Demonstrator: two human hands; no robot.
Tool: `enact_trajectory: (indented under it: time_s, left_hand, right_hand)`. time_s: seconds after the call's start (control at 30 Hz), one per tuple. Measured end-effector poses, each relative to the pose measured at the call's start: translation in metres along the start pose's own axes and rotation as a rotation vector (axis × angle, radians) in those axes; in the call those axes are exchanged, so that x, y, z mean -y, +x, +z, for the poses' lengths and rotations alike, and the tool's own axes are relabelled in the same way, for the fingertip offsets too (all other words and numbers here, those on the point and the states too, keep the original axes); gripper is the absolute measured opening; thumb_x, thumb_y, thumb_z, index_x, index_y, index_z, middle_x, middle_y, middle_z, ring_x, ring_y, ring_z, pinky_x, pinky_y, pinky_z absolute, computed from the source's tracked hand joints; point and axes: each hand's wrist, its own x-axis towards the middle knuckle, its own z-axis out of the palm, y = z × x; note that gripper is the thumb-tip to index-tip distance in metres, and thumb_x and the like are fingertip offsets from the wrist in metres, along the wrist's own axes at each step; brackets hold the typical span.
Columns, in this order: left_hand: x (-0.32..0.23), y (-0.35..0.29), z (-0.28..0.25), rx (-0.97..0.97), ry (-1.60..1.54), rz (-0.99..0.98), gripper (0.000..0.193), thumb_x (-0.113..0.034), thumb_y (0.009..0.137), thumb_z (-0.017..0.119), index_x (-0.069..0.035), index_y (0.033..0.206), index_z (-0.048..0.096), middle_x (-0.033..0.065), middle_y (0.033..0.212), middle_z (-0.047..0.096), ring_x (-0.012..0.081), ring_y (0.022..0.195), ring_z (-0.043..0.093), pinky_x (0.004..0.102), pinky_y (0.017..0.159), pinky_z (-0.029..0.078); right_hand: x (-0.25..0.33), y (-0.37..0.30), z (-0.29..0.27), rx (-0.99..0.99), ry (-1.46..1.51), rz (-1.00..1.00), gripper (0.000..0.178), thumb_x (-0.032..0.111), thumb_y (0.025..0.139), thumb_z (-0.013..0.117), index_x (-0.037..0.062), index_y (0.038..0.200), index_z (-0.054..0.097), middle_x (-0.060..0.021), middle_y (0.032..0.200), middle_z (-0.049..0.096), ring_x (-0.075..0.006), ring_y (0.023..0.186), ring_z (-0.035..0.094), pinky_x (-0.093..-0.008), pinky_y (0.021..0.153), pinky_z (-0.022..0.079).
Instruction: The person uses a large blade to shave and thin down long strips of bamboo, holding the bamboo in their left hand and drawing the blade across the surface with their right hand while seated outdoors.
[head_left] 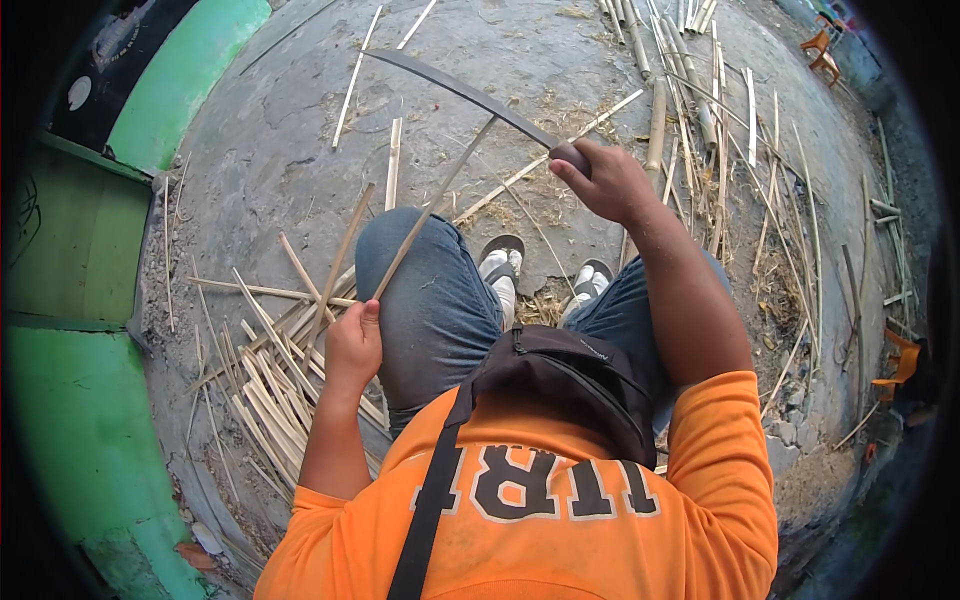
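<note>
My right hand is closed round the dark wooden handle of a long curved machete, its blade stretching up and to the left. In my left hand is the lower end of a thin bamboo strip, which slants up across my left knee. The strip's far tip meets the blade's lower edge, or lies just beneath it; I cannot tell which. Beside my left forearm lies a heap of split bamboo strips on the ground.
Longer bamboo poles and splints are strewn at the far right, with shavings among them. A loose strip lies past my feet. A green wall borders the left side. Orange chairs stand far right. A black bag rests on my lap.
</note>
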Motion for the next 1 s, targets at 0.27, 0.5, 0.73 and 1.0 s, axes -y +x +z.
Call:
enact_trajectory:
  time_s: [0.27,0.5,0.73,1.0]
  left_hand:
    - [0.007,0.001,-0.009,0.048,-0.098,-0.033,0.061,-0.051,0.112,0.045,0.001,0.087,0.062,0.0218,0.069,0.061,0.0428,0.066,0.062,0.0495,0.064,0.046]
    - [0.020,-0.002,-0.011,0.199,-0.327,-0.167,0.042,-0.042,0.111,0.057,0.000,0.105,0.058,0.0073,0.073,0.062,0.0156,0.066,0.056,0.0348,0.062,0.046]
    - [0.008,-0.006,-0.004,0.031,-0.258,-0.066,0.035,-0.035,0.110,0.059,0.000,0.104,0.058,0.0099,0.074,0.062,0.0187,0.066,0.059,0.0362,0.063,0.047]
    - [-0.025,-0.009,-0.009,-0.037,-0.111,-0.018,0.032,-0.029,0.109,0.058,0.002,0.102,0.060,0.0180,0.087,0.065,0.0365,0.079,0.064,0.0461,0.072,0.050]
  right_hand:
    - [0.041,-0.016,0.013,0.072,-0.175,-0.275,0.052,0.062,0.096,0.063,0.0103,0.095,0.063,-0.0167,0.080,0.071,-0.0420,0.078,0.071,-0.0536,0.067,0.053]
    - [0.031,-0.012,0.006,0.001,-0.157,-0.284,0.053,0.063,0.097,0.061,0.0101,0.094,0.063,-0.0151,0.079,0.071,-0.0406,0.075,0.071,-0.0522,0.065,0.052]
    - [0.028,-0.011,0.007,-0.003,-0.177,-0.292,0.053,0.064,0.097,0.062,0.0108,0.095,0.063,-0.0145,0.078,0.071,-0.0403,0.075,0.071,-0.0521,0.065,0.052]
    - [0.025,-0.011,0.006,-0.025,-0.107,-0.204,0.055,0.065,0.097,0.061,0.0107,0.092,0.065,-0.0156,0.076,0.070,-0.0416,0.075,0.071,-0.0531,0.067,0.053]
